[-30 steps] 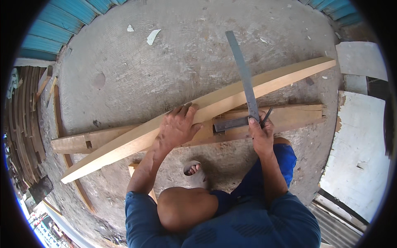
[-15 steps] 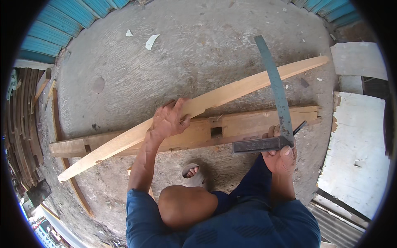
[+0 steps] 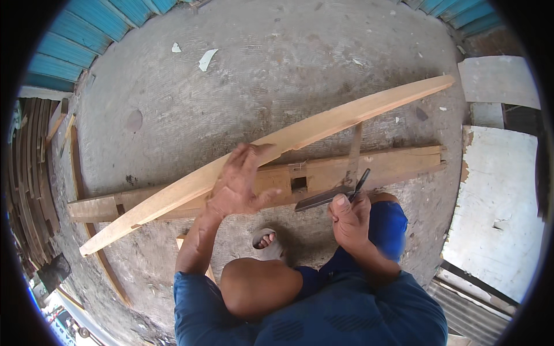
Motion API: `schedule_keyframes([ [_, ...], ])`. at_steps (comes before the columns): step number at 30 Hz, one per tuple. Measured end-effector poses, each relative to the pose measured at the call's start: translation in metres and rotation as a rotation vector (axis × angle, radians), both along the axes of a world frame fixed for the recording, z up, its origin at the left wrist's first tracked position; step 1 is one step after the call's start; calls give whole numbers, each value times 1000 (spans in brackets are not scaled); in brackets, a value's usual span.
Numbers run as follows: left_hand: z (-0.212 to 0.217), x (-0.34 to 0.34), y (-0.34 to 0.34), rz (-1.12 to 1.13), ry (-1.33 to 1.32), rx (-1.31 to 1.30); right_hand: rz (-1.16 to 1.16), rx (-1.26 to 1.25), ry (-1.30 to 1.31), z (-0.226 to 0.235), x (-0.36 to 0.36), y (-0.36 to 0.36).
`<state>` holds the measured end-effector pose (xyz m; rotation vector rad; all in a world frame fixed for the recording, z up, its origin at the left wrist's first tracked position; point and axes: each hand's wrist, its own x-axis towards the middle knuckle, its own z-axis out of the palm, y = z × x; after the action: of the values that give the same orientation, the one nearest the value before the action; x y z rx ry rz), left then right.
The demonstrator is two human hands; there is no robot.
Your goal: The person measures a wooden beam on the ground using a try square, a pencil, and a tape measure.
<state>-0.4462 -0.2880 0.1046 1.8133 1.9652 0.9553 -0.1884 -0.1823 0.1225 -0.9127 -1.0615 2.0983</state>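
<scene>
A long pale wooden plank (image 3: 323, 124) slants across the middle, lying over a second wooden plank (image 3: 381, 167) that has a square hole cut in it. On the near edge of the upper plank rests my left hand (image 3: 239, 181), its fingers and thumb spread apart. My right hand (image 3: 350, 216) is closed round a try square (image 3: 323, 198) and a dark pencil or pen (image 3: 362, 180). The square's metal blade (image 3: 354, 151) points away over the lower plank, and its far end is hidden under the upper plank.
Thin wooden battens (image 3: 107, 268) lie under the planks' left end. Stacked boards (image 3: 32, 173) line the far left. White panels (image 3: 490, 196) are on the right, and a turquoise slatted wall (image 3: 75, 43) stands at the back left. Paper scraps (image 3: 208, 59) lie on the concrete floor.
The square came down and left with my right hand, its blade passing from above the upper plank to beneath it. My left hand loosened from the plank, thumb spreading out.
</scene>
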Motion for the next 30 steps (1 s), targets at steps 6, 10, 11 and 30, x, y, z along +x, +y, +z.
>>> schedule_keyframes([
  [6, 3, 55, -5, -78, -310, 4, 285, -5, -95, -3, -22, -12],
  [10, 5, 1, -27, -15, -803, -103, 318, 752, -349, 20, -40, 30],
  [11, 11, -17, -27, -17, -848, -111, 318, 831, -434, 18, -42, 45],
  [30, -50, -49, -15, 122, 119, -245, 588, 1165, -847, -65, -78, 138],
])
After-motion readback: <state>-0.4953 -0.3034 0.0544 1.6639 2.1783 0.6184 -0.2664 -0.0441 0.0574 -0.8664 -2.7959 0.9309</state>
